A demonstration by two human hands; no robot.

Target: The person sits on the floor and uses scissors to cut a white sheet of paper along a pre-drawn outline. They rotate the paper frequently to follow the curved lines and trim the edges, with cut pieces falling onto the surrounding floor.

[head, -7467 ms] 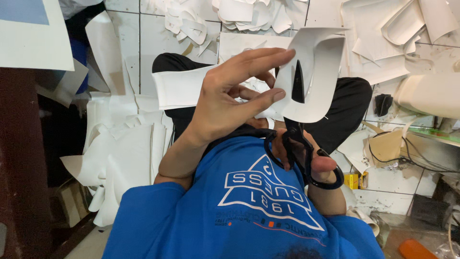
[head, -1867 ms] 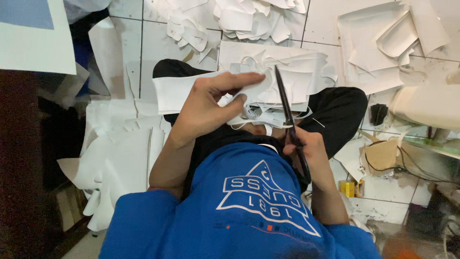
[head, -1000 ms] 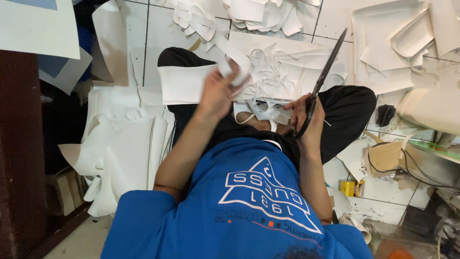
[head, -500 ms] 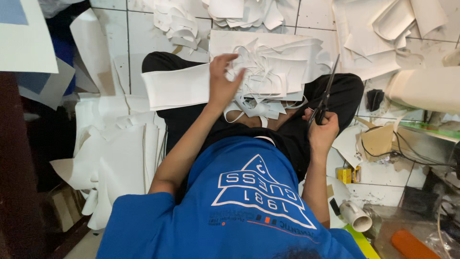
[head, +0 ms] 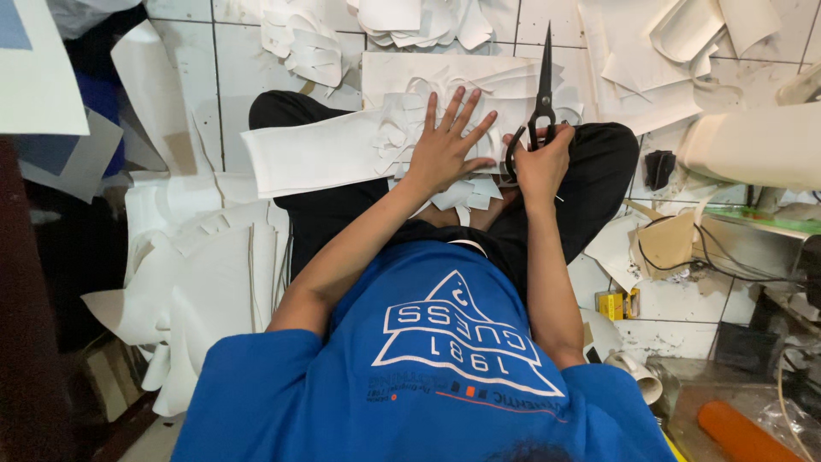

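Your left hand (head: 445, 150) lies flat, fingers spread, grip open, pressing the white cut pieces (head: 402, 137) on the long white sheet (head: 316, 158) across your lap. Your right hand (head: 543, 162) has its grip closed around the black scissors (head: 542, 85) by the loops, blades shut, pointing away. The sheet looks light, floppy, probably tears easily; pinch it near an edge. The pile sits under the left palm, just beside the scissors.

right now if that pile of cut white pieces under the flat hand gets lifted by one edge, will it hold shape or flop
Probably flop: the cut white pieces are thin, curling strips. They look light and loose, so some would likely slide off once the left hand stops pressing on them. The right hand grips black scissors, blades together, clear of the pile.
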